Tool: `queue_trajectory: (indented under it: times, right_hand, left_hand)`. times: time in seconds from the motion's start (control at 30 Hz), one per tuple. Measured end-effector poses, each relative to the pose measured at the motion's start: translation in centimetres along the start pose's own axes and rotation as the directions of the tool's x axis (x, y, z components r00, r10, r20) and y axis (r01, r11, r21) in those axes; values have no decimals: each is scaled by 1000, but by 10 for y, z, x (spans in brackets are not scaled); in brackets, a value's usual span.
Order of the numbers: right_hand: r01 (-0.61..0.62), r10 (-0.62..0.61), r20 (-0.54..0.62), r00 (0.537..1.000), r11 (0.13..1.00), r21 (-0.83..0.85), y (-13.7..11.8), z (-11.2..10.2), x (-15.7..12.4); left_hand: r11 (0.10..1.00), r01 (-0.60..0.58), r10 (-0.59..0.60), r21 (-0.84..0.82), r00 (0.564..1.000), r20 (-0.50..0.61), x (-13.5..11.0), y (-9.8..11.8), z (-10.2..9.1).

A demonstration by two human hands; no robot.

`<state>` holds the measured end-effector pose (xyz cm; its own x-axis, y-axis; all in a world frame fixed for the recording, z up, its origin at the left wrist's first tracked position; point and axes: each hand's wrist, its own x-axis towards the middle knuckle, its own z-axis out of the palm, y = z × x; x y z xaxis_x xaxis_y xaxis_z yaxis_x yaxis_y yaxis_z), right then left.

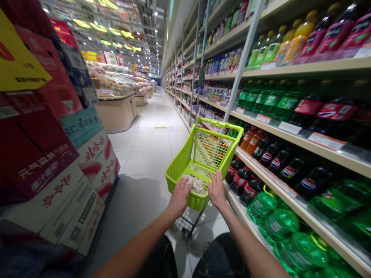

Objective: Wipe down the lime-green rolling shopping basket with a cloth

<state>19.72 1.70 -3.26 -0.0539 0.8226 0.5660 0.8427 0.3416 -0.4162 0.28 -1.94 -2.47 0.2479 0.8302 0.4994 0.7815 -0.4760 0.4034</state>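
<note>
The work in hand looks to be handling what lies in the lime-green cart basket [175, 166], which stands in front of the person, its near end between both hands. A pale, mottled bundle [199, 185] lies on the basket floor near that end; the left hand [181, 192] reaches over the near-left rim, its fingers bent at the bundle's edge, though whether they grasp it I cannot tell. The right hand [217, 188] lies at the near-right rim, fingers fairly straight — a firm hold there cannot be made out either. A next move, I judge, would call for a sure grip, on bundle or rim, without the wheeled cart rolling. The surface beneath is pale tiled floor [147, 152], in a brightly lit supermarket aisle: drink shelves [307, 69] with green bottles [286, 101] run along the right, stacked cartons [37, 154] crowd the left — and display stands [117, 115] sit beyond.
</note>
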Motion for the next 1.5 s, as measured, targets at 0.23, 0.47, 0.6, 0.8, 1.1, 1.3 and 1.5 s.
queue_trajectory:
  times: [0.23, 0.47, 0.6, 0.8, 1.1, 1.3, 1.5]
  right_hand:
    - [70, -70, 6, 998, 997, 33, 14, -5, -5]
    - [79, -81, 22, 996, 994, 72, 28, -17, -9]
    - [82, -85, 23, 996, 993, 85, 34, -16, -8]
    - [121, -120, -18, 993, 989, 87, 32, -6, -4]
    - [-173, 173, 12, 985, 975, 137, 15, 10, -7]
    - [-168, 177, -25, 984, 966, 198, 6, 22, -3]
    - [-135, 133, 24, 991, 964, 228, 19, 15, -3]
  left_hand:
    - [983, -143, 119, 115, 973, 196, 13, 46, -12]
    - [916, -398, 395, -47, 876, 277, 18, 10, -18]
    - [984, -175, 172, 32, 981, 90, 18, -39, -34]
    - [952, -299, 302, -61, 953, 32, 5, 24, 7]
    - [982, -179, 184, 60, 979, -85, -1, -29, -13]
    - [951, -306, 308, 37, 949, -63, -5, 24, 16]
    - [929, -365, 365, 59, 931, 6, -5, 2, 2]
